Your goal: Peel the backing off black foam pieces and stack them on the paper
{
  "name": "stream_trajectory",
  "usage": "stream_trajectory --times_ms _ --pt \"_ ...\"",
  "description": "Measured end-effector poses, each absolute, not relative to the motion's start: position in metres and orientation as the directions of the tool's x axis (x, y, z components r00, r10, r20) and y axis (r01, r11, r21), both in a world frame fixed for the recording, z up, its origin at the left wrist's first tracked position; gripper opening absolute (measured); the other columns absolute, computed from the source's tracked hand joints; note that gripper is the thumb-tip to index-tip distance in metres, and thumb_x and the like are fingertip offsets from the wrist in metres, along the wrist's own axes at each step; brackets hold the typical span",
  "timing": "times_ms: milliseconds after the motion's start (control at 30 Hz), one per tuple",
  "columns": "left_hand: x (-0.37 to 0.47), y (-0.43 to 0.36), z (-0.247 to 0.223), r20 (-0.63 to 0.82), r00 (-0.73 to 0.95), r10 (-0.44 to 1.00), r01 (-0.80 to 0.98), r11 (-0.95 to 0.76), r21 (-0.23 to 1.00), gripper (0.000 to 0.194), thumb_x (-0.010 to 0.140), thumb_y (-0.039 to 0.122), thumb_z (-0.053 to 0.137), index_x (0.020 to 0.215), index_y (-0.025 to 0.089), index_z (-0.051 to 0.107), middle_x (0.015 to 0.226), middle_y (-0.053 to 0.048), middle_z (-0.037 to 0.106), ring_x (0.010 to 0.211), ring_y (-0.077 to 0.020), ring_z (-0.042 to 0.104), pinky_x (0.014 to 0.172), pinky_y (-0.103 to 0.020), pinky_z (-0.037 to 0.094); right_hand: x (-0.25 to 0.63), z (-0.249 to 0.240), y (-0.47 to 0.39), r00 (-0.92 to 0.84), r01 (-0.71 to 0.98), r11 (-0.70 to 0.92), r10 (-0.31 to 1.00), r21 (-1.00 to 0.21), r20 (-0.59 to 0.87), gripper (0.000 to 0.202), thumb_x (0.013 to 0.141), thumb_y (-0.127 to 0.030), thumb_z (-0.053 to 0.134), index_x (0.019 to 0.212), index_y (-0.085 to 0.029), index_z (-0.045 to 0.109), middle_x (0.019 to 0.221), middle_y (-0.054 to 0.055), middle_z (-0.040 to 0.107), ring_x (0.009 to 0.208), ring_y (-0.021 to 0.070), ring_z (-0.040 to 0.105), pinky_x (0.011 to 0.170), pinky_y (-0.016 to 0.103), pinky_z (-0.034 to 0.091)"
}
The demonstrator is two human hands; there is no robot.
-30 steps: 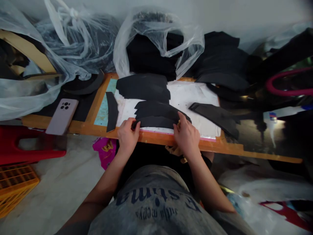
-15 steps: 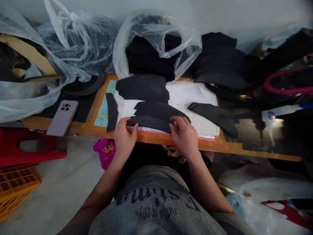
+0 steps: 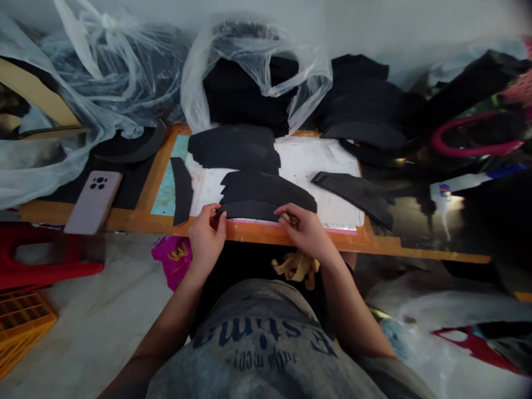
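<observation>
Several dark, flat curved pieces lie overlapped in a fanned stack [image 3: 266, 188] on white paper, close to the table's front edge. My left hand [image 3: 206, 233] pinches the left end of the front black curved piece [image 3: 245, 210] between thumb and fingers. Bent fingers of my right hand [image 3: 307, 230] touch the right part of that piece. A bundle of tan strips [image 3: 296, 267] hangs below this hand, and a bit of tan shows inside its curled fingers. Behind the stack lies another fanned stack of black pieces [image 3: 235, 147].
A single black curved piece [image 3: 182, 191] lies to the left, and more black pieces [image 3: 353, 194] lie to the right. Farther left is a phone [image 3: 93, 202]. Plastic bags [image 3: 193, 83] line the back. A glue bottle [image 3: 444, 194] lies at right, near a pink loop [image 3: 477, 136].
The whole view has shifted slightly. My right hand has come a little left and nearer to me along the front piece, and more of the tan strips shows beneath it. The left hand keeps its pinch.
</observation>
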State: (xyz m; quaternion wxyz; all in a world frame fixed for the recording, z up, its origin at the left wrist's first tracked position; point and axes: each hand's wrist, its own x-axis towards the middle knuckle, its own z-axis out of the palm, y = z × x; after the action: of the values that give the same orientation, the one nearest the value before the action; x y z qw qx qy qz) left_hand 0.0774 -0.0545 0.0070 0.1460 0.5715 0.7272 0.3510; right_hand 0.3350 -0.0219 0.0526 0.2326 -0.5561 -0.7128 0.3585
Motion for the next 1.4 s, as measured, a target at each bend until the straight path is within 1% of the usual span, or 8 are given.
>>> stream_trajectory --times_ms 267,433,567,833,1033,1167,1267,1400 --pt "0.055 -0.046 0.018 0.089 -0.422 0.902 0.835 0.348 0.426 0.077 0.077 0.059 0.08 0.139 0.02 0.056 0.074 -0.003 0.067 0.076 -0.0308 0.069 0.077 -0.04 0.053 0.31 0.044 -0.02 -0.213 0.873 0.102 0.959 -0.476 -0.185 0.016 0.095 -0.024 0.058 0.11 -0.021 0.064 0.106 0.007 0.074 0.09 0.0236 0.068 0.067 0.029 0.038" --pt "0.069 -0.042 0.015 0.356 0.029 0.934 0.896 -0.183 0.406 0.046 0.099 0.042 0.057 0.138 0.018 0.061 0.134 -0.018 0.066 0.129 -0.0314 0.061 0.111 -0.047 0.046 0.305 0.047 -0.022 -0.309 0.889 0.22 0.935 -0.402 -0.172 0.022 0.1 -0.026 0.054 0.121 -0.024 0.06 0.115 0.006 0.073 0.09 0.0236 0.071 0.063 0.029 0.036" --pt "0.086 -0.053 0.007 0.2 0.389 0.899 0.853 -0.433 0.29 0.056 0.107 0.038 0.04 0.161 0.024 0.037 0.163 -0.012 0.046 0.154 -0.0287 0.039 0.128 -0.053 0.025 0.31 0.049 -0.027 -0.251 0.938 0.179 0.942 -0.297 -0.225 0.025 0.104 -0.028 0.048 0.127 -0.026 0.056 0.11 0.006 0.077 0.085 0.0249 0.073 0.059 0.03 0.032" --pt "0.057 -0.065 -0.012 0.404 0.108 0.908 0.914 -0.251 0.319 0.045 0.105 0.032 0.046 0.144 0.013 0.056 0.142 -0.018 0.065 0.136 -0.0304 0.059 0.12 -0.053 0.038 0.337 0.045 -0.04 0.009 0.965 -0.046 0.99 -0.256 -0.143 0.035 0.098 -0.041 0.06 0.124 -0.018 0.054 0.101 0.012 0.074 0.082 0.0284 0.071 0.061 0.031 0.038" --pt "0.054 -0.061 -0.003 0.523 -0.001 0.852 0.839 -0.284 0.464 0.034 0.101 0.03 0.055 0.13 0.015 0.063 0.114 -0.014 0.071 0.108 -0.0236 0.068 0.1 -0.038 0.054 0.359 0.051 -0.041 -0.102 0.676 0.095 0.994 -0.731 0.036 0.009 0.087 -0.029 0.065 0.088 -0.022 0.06 0.087 0.003 0.069 0.075 0.0185 0.064 0.067 0.027 0.044" --pt "0.024 -0.052 0.009 0.449 -0.166 0.878 0.926 -0.018 0.376 0.061 0.092 0.049 0.065 0.14 0.012 0.058 0.136 -0.022 0.059 0.131 -0.0363 0.056 0.112 -0.05 0.045 0.439 0.06 -0.031 0.214 0.495 0.01 0.968 -0.869 0.134 0.026 0.077 -0.039 0.076 0.09 -0.022 0.062 0.077 -0.001 0.064 0.068 0.0155 0.058 0.065 0.026 0.045" --pt "-0.002 -0.046 0.013 0.263 -0.263 0.928 0.948 0.198 0.249 0.061 0.091 0.055 0.06 0.133 0.011 0.064 0.129 -0.025 0.062 0.125 -0.0432 0.058 0.105 -0.056 0.048 0.504 0.06 -0.02 0.464 0.574 -0.211 0.88 -0.792 0.102 0.026 0.07 -0.034 0.076 0.087 -0.021 0.062 0.074 -0.001 0.061 0.068 0.0169 0.056 0.065 0.029 0.044" --pt "-0.013 -0.045 0.018 0.126 -0.305 0.944 0.942 0.279 0.187 0.053 0.093 0.047 0.049 0.13 0.013 0.065 0.106 -0.021 0.072 0.098 -0.0389 0.069 0.088 -0.052 0.054 0.527 0.06 -0.012 0.602 0.748 -0.539 0.797 -0.388 0.053 0.025 0.074 -0.028 0.071 0.097 -0.018 0.068 0.099 0.012 0.068 0.084 0.0259 0.063 0.075 0.037 0.047"
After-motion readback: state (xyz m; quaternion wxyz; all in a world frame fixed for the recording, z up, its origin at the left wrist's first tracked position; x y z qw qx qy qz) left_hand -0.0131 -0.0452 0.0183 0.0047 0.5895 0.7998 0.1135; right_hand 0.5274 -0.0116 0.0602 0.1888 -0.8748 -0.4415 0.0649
